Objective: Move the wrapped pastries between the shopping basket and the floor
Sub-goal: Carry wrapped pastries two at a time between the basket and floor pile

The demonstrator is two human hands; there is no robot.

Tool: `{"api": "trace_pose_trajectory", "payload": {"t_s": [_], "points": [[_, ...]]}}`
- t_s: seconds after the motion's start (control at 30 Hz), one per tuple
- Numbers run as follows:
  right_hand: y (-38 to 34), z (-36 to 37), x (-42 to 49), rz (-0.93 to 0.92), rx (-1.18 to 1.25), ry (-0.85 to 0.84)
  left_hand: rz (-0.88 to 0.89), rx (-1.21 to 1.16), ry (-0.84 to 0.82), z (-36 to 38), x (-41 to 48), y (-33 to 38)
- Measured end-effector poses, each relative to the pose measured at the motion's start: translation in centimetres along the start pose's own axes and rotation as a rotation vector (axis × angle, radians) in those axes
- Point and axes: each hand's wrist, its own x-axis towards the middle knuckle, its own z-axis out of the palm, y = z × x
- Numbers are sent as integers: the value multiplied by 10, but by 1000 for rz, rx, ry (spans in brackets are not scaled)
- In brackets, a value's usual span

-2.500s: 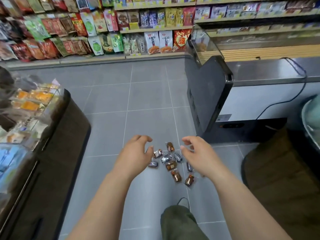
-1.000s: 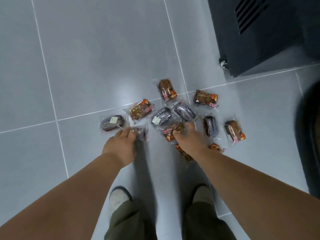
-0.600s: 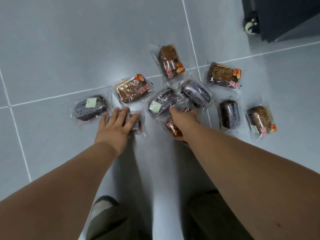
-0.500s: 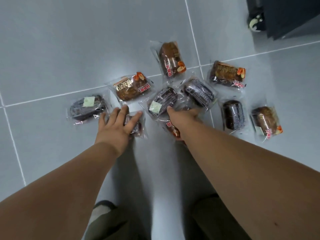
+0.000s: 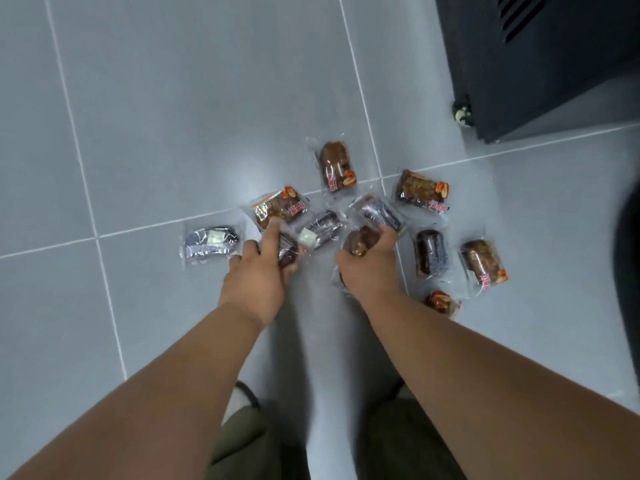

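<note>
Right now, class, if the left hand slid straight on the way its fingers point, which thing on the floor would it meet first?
Probably the brown pastry with the orange label, lying just beyond the left hand, which grips a dark pastry. The hand's height is unclear.

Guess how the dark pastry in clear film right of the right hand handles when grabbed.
The dark pastry in clear film probably feels light: it is small beside the right hand. Its glossy wrapper likely slips and crinkles. Lying flat on the grey tile floor, it should not roll.
</note>
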Motion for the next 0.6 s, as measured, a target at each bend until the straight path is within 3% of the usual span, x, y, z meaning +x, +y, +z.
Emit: {"api": "trace_pose_trajectory", "payload": {"t_s": [0.17, 0.3, 0.6], "points": [[-75, -67, -74, -225, 71, -19, 14, -319, 236, -96, -49, 59], [-135, -142, -144, -334, 120, 18, -45, -544, 325, -179, -107, 112], [-235, -311, -346, -490, 239, 61, -13, -789, 447, -367, -267, 225]]}}
